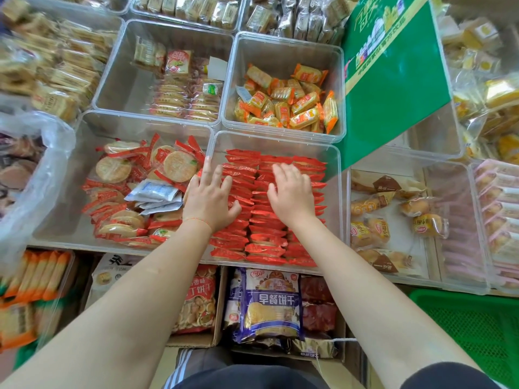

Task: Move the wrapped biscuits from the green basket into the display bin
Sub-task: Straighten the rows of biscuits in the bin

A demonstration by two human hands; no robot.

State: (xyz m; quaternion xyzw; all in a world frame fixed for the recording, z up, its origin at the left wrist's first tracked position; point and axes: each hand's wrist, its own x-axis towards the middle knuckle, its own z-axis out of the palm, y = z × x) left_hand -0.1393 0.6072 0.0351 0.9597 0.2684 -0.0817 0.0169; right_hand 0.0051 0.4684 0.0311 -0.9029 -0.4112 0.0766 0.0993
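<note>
A clear plastic display bin (334, 209) in the middle holds neat rows of red-wrapped biscuits (264, 240). Both hands are inside it. My left hand (209, 196) lies flat on the left rows with its fingers spread. My right hand (292, 192) presses flat on the right rows with straight fingers. Neither hand holds a packet. The green basket (471, 327) sits at the lower right; only its mesh corner shows, and no biscuits are visible in that part.
More clear bins surround the middle one: round red-wrapped crackers (134, 192) to the left, orange packets (292, 102) behind, small cakes (393, 220) to the right. A green sign (393, 68) leans at the back right. Cardboard boxes with bagged biscuits (269, 304) stand below the shelf.
</note>
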